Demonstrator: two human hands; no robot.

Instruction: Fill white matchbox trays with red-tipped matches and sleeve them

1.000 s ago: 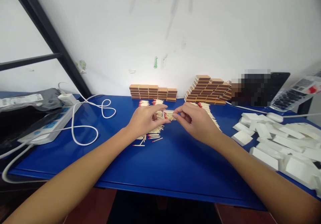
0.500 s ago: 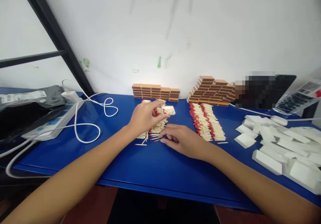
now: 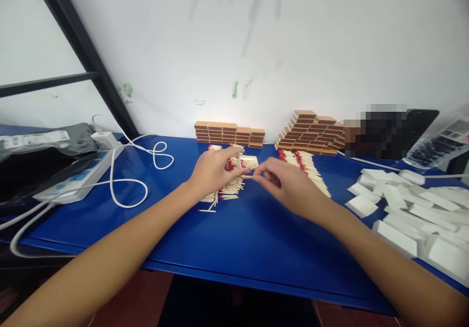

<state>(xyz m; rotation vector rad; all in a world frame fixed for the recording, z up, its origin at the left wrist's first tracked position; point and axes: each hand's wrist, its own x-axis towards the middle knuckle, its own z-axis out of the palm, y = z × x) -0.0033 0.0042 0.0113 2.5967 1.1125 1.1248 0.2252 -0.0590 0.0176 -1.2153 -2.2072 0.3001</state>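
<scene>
Bare wood, matt card, glossy blue
We see a smooth, shiny tabletop (image 3: 238,241), wooden matchsticks (image 3: 231,188), matt cardboard matchboxes (image 3: 215,132), a white card tray (image 3: 249,159) and a smooth plastic power strip (image 3: 63,194).

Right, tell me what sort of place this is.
Likely an indoor workstation for handwork: loose matches, stacked matchboxes and a heap of white box-like pieces share one blue table.

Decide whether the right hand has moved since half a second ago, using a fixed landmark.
Yes: against the taller stack of matchboxes, the right hand has moved forward and rightward, closer to it.
</scene>
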